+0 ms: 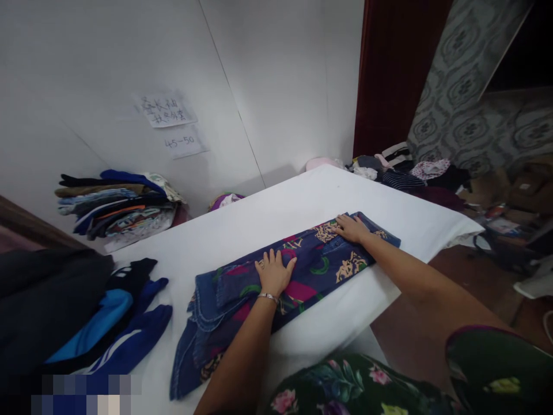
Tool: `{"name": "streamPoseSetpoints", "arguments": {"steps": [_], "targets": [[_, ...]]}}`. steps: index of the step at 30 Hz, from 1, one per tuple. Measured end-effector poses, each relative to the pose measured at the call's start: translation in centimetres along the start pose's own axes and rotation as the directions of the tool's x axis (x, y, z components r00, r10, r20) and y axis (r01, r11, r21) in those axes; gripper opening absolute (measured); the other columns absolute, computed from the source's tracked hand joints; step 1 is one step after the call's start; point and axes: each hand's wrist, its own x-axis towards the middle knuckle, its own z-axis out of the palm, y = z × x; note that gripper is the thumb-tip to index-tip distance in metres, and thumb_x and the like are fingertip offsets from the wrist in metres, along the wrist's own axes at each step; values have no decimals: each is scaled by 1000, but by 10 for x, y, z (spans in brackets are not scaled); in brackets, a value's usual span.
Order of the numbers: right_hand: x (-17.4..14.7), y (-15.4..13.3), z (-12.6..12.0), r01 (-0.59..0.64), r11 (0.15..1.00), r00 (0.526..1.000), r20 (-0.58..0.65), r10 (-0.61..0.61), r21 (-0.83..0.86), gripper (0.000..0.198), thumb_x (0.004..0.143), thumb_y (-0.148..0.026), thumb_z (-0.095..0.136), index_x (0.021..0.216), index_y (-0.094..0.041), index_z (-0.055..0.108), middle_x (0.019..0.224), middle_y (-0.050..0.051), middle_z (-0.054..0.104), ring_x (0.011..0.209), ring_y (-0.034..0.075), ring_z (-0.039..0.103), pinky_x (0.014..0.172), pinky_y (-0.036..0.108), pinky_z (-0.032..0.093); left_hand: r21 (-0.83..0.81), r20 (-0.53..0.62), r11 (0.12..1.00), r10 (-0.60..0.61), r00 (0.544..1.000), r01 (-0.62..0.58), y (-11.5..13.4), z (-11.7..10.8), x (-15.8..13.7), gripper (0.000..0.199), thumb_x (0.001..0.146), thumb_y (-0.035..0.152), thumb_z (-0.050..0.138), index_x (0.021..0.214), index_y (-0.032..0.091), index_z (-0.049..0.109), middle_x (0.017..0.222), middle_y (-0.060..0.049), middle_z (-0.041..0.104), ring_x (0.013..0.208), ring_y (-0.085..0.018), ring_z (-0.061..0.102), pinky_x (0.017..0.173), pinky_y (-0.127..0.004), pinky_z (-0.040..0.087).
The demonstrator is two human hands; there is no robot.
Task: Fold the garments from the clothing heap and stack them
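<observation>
Blue denim garment (313, 268) now, folded into long strip, lying aslant across white table (276, 213)! Dark purplish-blue panels, magenta shapes, green curls, cream-and-black patches (busy print, that one). Pale stitching traces denim edges at left end; small button sits just below right hand (352, 229). That hand lies palm down toward far end, fingers extended, slightly parted, clasping nothing. Left hand (275, 274) rests flat nearer middle, fingers fanned wide, touching cloth without gripping.
</observation>
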Motion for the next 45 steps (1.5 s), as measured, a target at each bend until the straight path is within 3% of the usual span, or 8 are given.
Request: {"name": "streamPoseSetpoints", "arguments": {"steps": [9,12,16,22,27,35,40,45], "targets": [[-8,-3,-18,-36,997,999,-3,37,73,59,96,-50,24,143,-18,37,152,11,30,141,27,22,110,51,26,-50,24,999,-14,1000,16,2,-2,1,78,86,70,21,139,19,45,149,-13,36,139,-34,25,110,-61,15],[-35,-26,-21,88,988,994,-73,-79,128,55,96,-49,26,143,-22,37,153,8,29,142,26,21,111,54,21,-109,84,993,-27,996,36,3,-12,3,78,86,70,21,140,19,44,151,-12,32,140,-33,23,110,-60,16],[-85,-60,-5,299,945,949,-141,-281,135,57,95,-52,30,144,-24,36,151,8,31,142,26,22,112,58,14,-153,15,988,31,999,-29,-4,-24,-7,78,87,69,19,143,18,39,154,-12,27,142,-31,19,111,-57,17],[-122,-64,23,285,956,954,-114,-276,71,56,95,-50,33,142,-20,40,148,11,37,139,27,29,112,54,17,-54,-48,997,57,997,-60,-28,-4,-32,74,89,65,23,141,17,43,151,-13,33,141,-31,23,112,-57,14],[-120,-73,16,256,961,962,-125,-243,101,55,95,-49,33,141,-20,42,149,12,36,140,29,25,111,58,17,-60,-65,996,58,996,-62,-30,4,-34,74,89,66,21,141,18,43,150,-12,34,140,-31,24,112,-57,17],[-77,-152,-13,411,909,893,-232,-385,74,59,95,-52,31,145,-21,36,153,11,27,143,27,17,112,55,16,-96,-63,994,44,997,-50,-28,0,-37,75,88,67,21,141,18,43,151,-13,33,141,-31,22,113,-55,12],[-48,-146,19,147,989,987,-65,-147,2,59,92,-56,32,137,-22,46,146,11,42,137,30,31,111,59,14,-155,-53,987,40,998,-47,-28,4,-41,76,87,68,21,141,19,42,151,-11,34,141,-30,21,115,-54,10],[-43,-128,44,135,991,987,-88,-137,-23,63,91,-58,28,138,-19,46,147,9,40,137,28,31,111,55,18,-263,-26,963,57,998,-62,-34,-6,-44,71,86,66,33,138,19,46,149,-11,37,140,-27,25,115,-49,15]]}}
